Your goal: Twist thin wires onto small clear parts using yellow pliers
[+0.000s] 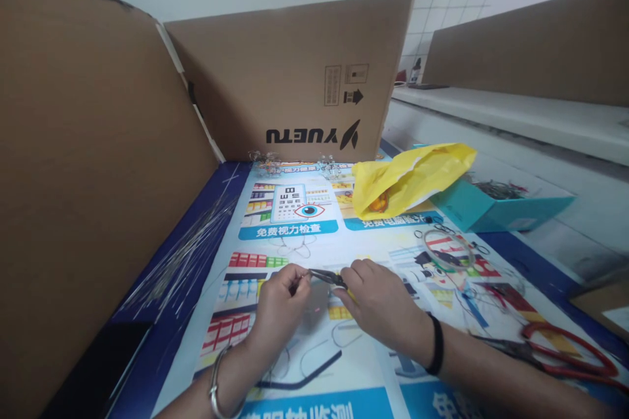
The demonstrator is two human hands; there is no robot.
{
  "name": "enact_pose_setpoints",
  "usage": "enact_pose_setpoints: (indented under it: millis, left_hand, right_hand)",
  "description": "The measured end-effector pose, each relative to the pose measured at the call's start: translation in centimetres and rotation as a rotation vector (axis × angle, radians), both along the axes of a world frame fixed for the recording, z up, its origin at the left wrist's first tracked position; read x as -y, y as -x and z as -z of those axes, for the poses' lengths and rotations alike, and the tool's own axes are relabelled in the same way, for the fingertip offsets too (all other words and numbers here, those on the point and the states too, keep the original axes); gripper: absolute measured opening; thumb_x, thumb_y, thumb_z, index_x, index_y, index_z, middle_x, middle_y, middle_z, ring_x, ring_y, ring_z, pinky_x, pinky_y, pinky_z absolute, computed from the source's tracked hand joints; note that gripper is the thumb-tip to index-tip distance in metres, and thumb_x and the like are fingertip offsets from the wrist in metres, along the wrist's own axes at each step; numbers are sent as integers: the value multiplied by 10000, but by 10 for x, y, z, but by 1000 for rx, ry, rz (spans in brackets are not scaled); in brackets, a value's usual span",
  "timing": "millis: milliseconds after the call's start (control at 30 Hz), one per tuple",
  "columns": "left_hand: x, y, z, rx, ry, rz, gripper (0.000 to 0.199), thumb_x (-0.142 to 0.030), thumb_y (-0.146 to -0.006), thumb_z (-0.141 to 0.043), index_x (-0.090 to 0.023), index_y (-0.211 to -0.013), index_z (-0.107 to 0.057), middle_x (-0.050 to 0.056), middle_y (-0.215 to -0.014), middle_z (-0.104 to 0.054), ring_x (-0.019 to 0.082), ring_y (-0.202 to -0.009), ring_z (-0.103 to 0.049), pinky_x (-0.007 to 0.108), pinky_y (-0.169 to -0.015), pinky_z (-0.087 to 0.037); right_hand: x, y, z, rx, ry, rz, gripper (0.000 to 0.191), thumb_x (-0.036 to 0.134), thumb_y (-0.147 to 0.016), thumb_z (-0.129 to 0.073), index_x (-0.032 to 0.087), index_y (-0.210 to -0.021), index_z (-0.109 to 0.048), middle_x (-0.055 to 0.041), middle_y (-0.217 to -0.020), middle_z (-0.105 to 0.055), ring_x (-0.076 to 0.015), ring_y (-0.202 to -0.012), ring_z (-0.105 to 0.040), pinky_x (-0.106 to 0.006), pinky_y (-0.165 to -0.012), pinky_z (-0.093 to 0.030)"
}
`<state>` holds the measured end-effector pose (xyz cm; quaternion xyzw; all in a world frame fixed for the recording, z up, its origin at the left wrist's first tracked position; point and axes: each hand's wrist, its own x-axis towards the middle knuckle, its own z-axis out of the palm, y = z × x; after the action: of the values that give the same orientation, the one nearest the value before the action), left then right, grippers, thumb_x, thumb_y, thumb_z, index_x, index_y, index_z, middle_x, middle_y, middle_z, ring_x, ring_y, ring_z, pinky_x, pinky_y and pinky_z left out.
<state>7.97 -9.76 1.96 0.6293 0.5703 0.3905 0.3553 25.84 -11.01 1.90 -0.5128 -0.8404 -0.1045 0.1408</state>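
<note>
My right hand [381, 300] is wrapped round the handles of a pair of needle-nose pliers [325, 276], whose dark jaws point left. At the tip of those jaws, my left hand [280, 304] is closed in a pinch. Something small, perhaps thin wire, is between its fingers, but it is too fine to make out. Beneath both hands lies a printed poster sheet [299, 250] with eye-chart pictures and Chinese text. Faint bent wire shapes appear on the sheet around the hands.
Long thin wires [184, 249] lie on the left. A yellow bag [417, 177] sits beside a teal box [521, 213] of dark wiry pieces. A wire coil [447, 250] and red-handled shears [565, 348] are on the right. Cardboard panels [289, 78] stand behind and left.
</note>
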Motion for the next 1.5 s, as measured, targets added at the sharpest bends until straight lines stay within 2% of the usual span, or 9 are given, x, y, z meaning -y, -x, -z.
enact_pose_setpoints:
  millis: [333, 700, 800, 1033, 1200, 1333, 1500]
  left_hand:
    - [1, -1, 4, -74, -73, -89, 168, -285, -771, -476, -178, -680, -570, -31, -515, -501, 104, -434, -430, 194, -444, -333]
    - [4, -2, 0, -55, -79, -102, 163, -272, -761, -485, -184, -638, -545, -36, -508, -491, 100, -435, -422, 188, -440, -327]
    - [3, -3, -2, -25, -29, -103, 162, -277, -756, -484, -181, -635, -531, -47, -484, -456, 91, -410, -399, 189, -431, -324]
    - [-2, -2, -2, 170, 97, -39, 149, -287, -739, -512, -169, -656, -547, -69, -473, -410, 56, -352, -327, 171, -369, -270]
    - [-3, 0, 1, 267, 219, -31, 162, -325, -732, -534, -168, -693, -549, -73, -475, -408, 53, -345, -324, 160, -336, -268]
    - [-3, 1, 2, 296, 228, -1, 164, -322, -741, -528, -169, -684, -535, -70, -485, -429, 48, -339, -323, 153, -325, -270]
    - [-3, 0, 2, 295, 212, -5, 158, -317, -749, -514, -169, -695, -530, -73, -488, -410, 52, -353, -335, 153, -335, -284]
  right_hand:
    - [4, 7, 1, 13, -30, 33, 143, 326, -861, -480, 189, -819, -491, -43, -751, -533, -197, -716, -473, -294, -585, -262]
    - [4, 7, 5, 13, -8, 21, 142, 297, -884, -433, 187, -823, -497, -46, -745, -546, -199, -691, -494, -293, -561, -258]
    - [4, 6, 4, 1, 47, 25, 162, 306, -889, -424, 183, -827, -509, -49, -755, -564, -204, -704, -517, -289, -570, -281]
    - [-1, 2, -1, -189, 349, 11, 184, 325, -881, -429, 175, -890, -534, -48, -819, -629, -186, -760, -581, -261, -627, -355]
    - [-4, -3, -3, -267, 451, -24, 226, 360, -884, -407, 182, -879, -545, -45, -830, -639, -170, -754, -586, -241, -630, -368]
    - [-3, -3, -4, -268, 430, -25, 192, 331, -885, -411, 188, -867, -537, -35, -827, -632, -156, -754, -579, -235, -639, -371]
    - [0, -2, -4, -164, 279, -14, 141, 310, -867, -459, 190, -881, -532, -34, -833, -610, -177, -778, -561, -261, -636, -357]
